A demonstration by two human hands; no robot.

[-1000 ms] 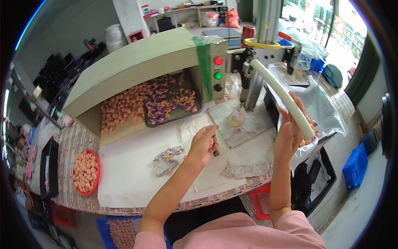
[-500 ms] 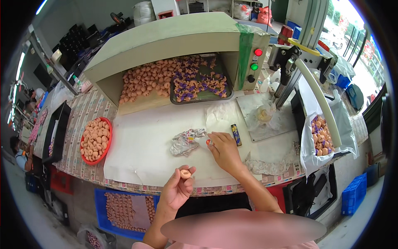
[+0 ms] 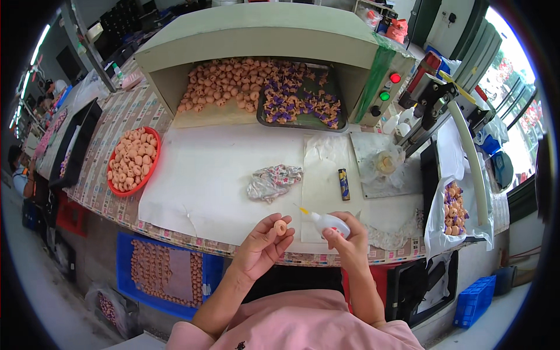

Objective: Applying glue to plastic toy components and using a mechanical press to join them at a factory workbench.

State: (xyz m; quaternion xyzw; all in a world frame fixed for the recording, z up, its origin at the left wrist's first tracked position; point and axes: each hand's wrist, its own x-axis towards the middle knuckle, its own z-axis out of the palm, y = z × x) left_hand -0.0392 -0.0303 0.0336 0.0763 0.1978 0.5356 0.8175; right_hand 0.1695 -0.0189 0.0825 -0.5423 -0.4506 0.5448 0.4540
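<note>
Between the fingertips of my left hand [image 3: 259,251] is a small round peach-coloured piece [image 3: 280,227], its hole facing up. My right hand [image 3: 353,245] grips a white squeeze bottle [image 3: 328,225] with red marks. The bottle is tilted, and its yellow nozzle with a thin tip points left toward the piece without touching it. Beyond both hands, a crumpled patterned cloth [image 3: 269,184] lies on the white sheet [image 3: 204,175]. A dark blue and yellow tube [image 3: 344,184] rests to the right of the cloth.
At left stands a red basket [image 3: 156,160] of peach pieces. A hooded machine [image 3: 256,38] covers more pieces and a black tray [image 3: 303,126] of purple-and-peach parts. On the right are a press stand [image 3: 429,119] and a lined box [image 3: 434,233]. A blue crate [image 3: 123,268] sits below the table.
My right hand has lifted the squeeze bottle from near the cloth and brought it back, nozzle now toward my left hand. My left hand has moved slightly right and up with the piece.
</note>
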